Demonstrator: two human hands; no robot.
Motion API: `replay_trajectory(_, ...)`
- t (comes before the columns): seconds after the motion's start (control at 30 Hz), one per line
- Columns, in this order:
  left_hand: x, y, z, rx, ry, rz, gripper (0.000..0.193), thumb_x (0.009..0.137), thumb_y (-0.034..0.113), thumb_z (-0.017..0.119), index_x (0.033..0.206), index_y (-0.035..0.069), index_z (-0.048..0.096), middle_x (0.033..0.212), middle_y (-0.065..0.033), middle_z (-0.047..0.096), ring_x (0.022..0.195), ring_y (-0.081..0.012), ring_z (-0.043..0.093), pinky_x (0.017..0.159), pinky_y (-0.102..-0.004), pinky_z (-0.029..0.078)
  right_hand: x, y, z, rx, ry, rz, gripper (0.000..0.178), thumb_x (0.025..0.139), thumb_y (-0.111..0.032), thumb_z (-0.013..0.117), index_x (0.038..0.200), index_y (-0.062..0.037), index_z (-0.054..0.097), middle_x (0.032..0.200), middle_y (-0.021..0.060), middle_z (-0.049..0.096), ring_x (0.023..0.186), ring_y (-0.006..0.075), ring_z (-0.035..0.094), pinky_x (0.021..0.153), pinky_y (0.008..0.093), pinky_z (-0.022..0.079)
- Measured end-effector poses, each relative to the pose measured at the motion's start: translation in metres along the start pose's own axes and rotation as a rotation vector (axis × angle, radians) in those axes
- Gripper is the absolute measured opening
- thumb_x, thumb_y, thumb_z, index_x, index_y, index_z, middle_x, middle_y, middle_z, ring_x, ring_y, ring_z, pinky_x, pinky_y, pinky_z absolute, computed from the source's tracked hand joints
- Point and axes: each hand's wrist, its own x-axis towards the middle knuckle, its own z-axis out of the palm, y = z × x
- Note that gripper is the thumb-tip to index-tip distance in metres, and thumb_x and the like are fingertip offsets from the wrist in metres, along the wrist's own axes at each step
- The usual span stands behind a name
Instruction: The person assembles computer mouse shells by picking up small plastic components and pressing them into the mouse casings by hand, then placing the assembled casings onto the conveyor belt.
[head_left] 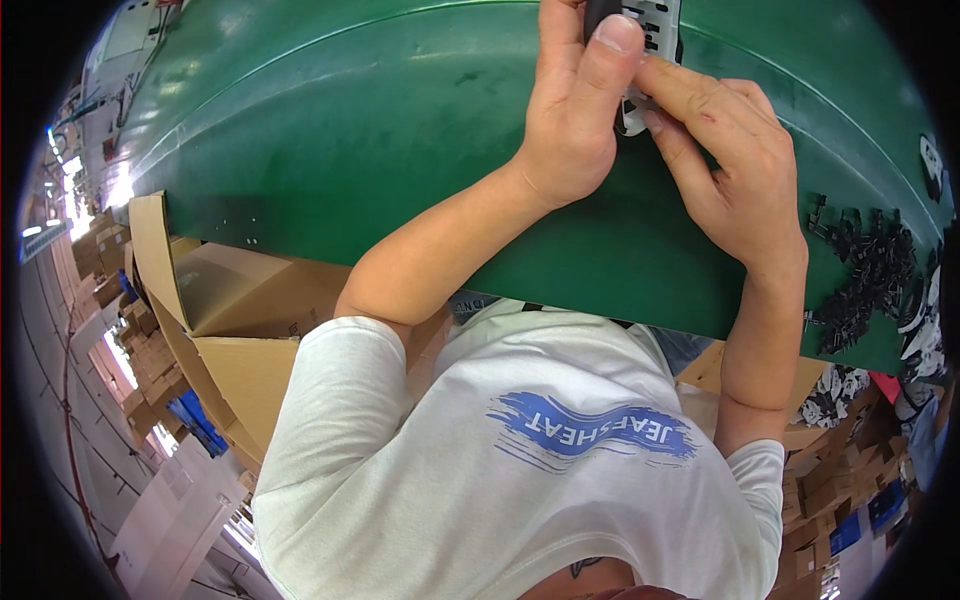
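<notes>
A white and black slotted plastic part (656, 22) is held above the green work surface at the top of the view. My left hand (578, 120) is closed around its left side, thumb lying along the part. At the part's lower right edge my right hand (738, 165) has its fingers bent inward, with the index fingertip and thumb against it. Whether a small piece sits between those fingertips is hidden. The part's far end is cut off by the picture's top. To the right lies a pile of small black plastic pieces (868, 268).
The green work surface (400, 130) spans the view ahead. An open cardboard box (245, 375) stands below its near edge at left. White and black parts (925, 325) lie along the far right rim, and more (835, 393) are in a container at lower right.
</notes>
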Motion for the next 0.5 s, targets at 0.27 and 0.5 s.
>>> replay_trajectory(0.27, 0.0003, -0.0003, -0.0008, -0.382, 0.031, -0.106, 0.057, 0.117, 0.045, 0.041, 0.156, 0.004, 0.043, 0.140, -0.0097, 0.062, 0.126, -0.0203, 0.061, 0.110, -0.0382, 0.049, 0.0074, 0.0085, 0.0033, 0.098, 0.274, -0.045, 0.032, 0.085, 0.005, 0.079, 0.114, -0.0081, 0.082, 0.113, 0.0102, 0.080, 0.094, 0.0231, 0.077, 0.078, 0.0316, 0.059)
replay_trajectory(0.5, -0.0009, -0.0001, -0.0079, -0.625, -0.002, -0.244, 0.058, 0.117, 0.051, 0.038, 0.149, 0.006, 0.056, 0.135, -0.0096, 0.070, 0.123, -0.0225, 0.068, 0.110, -0.0397, 0.052, 0.0058, 0.0061, 0.0004, 0.106, 0.252, 0.004, 0.028, 0.086, 0.005, 0.078, 0.111, -0.0052, 0.082, 0.113, 0.0101, 0.075, 0.089, 0.0198, 0.074, 0.074, 0.0299, 0.060)
